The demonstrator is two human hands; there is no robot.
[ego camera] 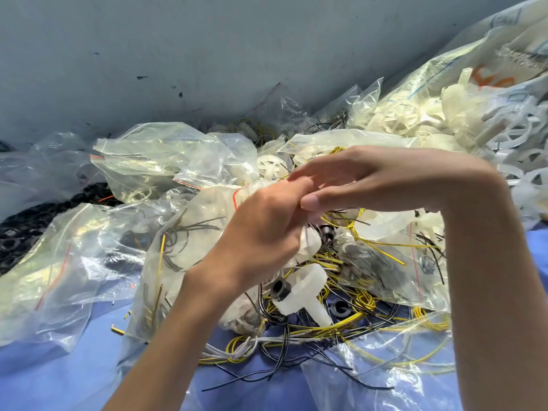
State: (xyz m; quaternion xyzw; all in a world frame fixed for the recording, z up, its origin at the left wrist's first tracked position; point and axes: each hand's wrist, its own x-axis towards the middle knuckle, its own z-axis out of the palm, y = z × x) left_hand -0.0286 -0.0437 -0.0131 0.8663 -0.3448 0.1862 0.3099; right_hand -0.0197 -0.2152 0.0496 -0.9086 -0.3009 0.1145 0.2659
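My left hand is curled round a white plastic part that juts out below its fingers, above a heap of wires. My right hand reaches across from the right; its fingers lie fairly straight over the left hand's fingertips and its thumb points left under them. What lies between the two hands is hidden. Just below them a white plastic wheel with a spout lies on the heap, next to a black ring.
Yellow, black and white wires are tangled on a blue cloth. Several clear plastic bags with parts surround the hands. White plastic wheels pile at the right. Black rings lie at the left. A grey wall stands behind.
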